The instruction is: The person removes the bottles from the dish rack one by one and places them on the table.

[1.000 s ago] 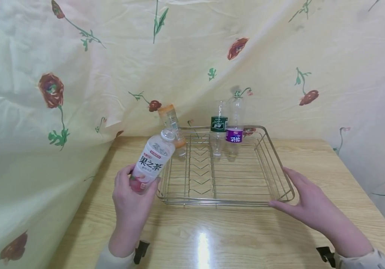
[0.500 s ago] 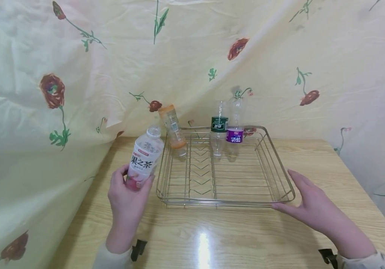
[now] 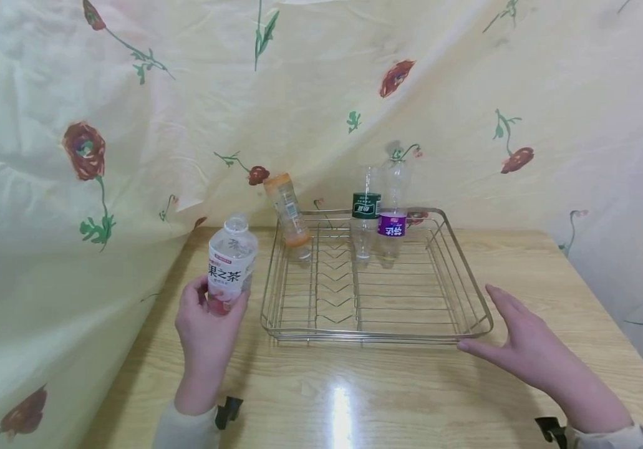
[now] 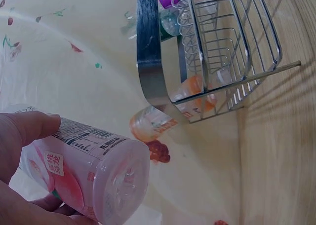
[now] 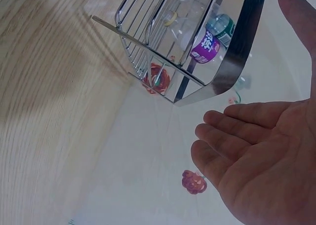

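Note:
My left hand [image 3: 206, 337] grips the lower part of a clear plastic bottle [image 3: 227, 274] with a white and pink label. The bottle is nearly upright, its uncapped-looking neck up, apart from the left side of a metal wire dish rack [image 3: 377, 338]. In the left wrist view its base [image 4: 126, 180] faces the camera, thumb on one side and fingers on the other. Beside the rack's front right corner, my right hand [image 3: 529, 349] is spread and holds nothing. Its fingers [image 5: 247, 131] look straight in the right wrist view; whether the thumb touches the rim is unclear.
Along the rack's back stand upside-down bottles: an orange-labelled one [image 3: 290, 209] leaning left, a green-labelled one [image 3: 366, 206] and a purple-labelled one [image 3: 391, 226]. The rack sits on a wooden table [image 3: 293, 393]. A flowered cloth [image 3: 310, 93] hangs behind and at the sides.
My left hand has carried the bottle leftward and down, away from the rack, and the bottle has turned from tilted to nearly upright. The right hand has shifted slightly right, off the rack's side.

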Motion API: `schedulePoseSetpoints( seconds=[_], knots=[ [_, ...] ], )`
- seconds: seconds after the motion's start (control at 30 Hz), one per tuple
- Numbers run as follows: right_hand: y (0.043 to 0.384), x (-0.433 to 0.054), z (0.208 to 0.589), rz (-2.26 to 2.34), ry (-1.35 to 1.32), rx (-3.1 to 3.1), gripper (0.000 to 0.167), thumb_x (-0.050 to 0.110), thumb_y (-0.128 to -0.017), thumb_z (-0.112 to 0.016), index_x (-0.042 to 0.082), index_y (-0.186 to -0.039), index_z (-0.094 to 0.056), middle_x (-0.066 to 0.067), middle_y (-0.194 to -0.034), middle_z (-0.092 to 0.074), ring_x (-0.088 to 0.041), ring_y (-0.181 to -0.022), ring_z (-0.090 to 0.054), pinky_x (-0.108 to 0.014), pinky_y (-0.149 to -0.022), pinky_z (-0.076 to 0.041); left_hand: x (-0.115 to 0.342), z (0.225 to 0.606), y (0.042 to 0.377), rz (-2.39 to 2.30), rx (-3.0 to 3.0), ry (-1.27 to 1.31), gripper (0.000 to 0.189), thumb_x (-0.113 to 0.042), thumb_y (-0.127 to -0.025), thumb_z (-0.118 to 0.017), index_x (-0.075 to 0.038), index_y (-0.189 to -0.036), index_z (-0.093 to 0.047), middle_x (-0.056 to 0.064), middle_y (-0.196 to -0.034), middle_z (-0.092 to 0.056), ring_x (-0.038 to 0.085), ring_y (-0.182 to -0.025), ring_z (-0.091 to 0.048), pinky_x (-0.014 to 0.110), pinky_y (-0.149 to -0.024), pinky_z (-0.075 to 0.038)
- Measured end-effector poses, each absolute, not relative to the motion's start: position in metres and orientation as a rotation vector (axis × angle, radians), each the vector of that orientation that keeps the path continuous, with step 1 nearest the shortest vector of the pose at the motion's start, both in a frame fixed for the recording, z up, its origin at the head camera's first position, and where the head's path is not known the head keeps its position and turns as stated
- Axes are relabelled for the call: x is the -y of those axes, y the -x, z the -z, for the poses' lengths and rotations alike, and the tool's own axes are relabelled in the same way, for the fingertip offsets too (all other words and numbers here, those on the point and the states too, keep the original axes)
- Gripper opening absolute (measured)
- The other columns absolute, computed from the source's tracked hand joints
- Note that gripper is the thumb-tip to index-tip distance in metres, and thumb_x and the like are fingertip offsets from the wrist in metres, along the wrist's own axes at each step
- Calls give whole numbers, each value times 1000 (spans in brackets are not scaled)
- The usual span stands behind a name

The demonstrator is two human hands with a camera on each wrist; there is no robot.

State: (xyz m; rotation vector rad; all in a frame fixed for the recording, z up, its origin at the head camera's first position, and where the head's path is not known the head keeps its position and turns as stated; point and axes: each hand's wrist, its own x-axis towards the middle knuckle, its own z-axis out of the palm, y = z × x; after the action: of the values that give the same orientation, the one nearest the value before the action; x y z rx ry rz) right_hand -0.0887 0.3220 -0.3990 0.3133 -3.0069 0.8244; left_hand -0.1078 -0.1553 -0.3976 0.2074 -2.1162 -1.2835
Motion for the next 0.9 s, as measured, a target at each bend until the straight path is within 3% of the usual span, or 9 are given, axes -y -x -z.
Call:
schedulePoseSetpoints(
  seconds=[0.1,0.33,0.57,0.9],
  knots=[
    [89,-323,400,-826,-308,3013,122,56,-80,-83,-3,-160,-12,-39,-155,-25,-63,-132,-31,-79,-96,-32,158,401,109,1304,2114,-213,58,-9,-77,-90,4,-123,-56,12,-115,-61,20,-99,-57,21,-80,-53],
    [87,-324,402,-832,-308,2999,122,55,-79,-84,-5,-159,-14,-38,-154,-26,-63,-132,-32,-78,-96,-33,163,408,112,1400,2102,-239,59,-9,-79,-89,4,-125,-53,13,-118,-59,24,-108,-58,31,-89,-55],
    [87,-325,407,-834,-314,2986,122,55,-79,-84,-5,-159,-14,-39,-154,-26,-65,-131,-31,-79,-97,-31,166,414,116,1442,2101,-271,58,-8,-81,-87,3,-124,-50,14,-118,-57,26,-109,-58,22,-87,-53],
    [87,-325,406,-812,-305,2983,124,56,-78,-84,-5,-159,-13,-39,-153,-26,-65,-130,-32,-79,-97,-31,169,422,122,1405,2079,-297,58,-9,-80,-88,3,-123,-51,12,-117,-58,24,-104,-59,20,-85,-54]
  ],
)
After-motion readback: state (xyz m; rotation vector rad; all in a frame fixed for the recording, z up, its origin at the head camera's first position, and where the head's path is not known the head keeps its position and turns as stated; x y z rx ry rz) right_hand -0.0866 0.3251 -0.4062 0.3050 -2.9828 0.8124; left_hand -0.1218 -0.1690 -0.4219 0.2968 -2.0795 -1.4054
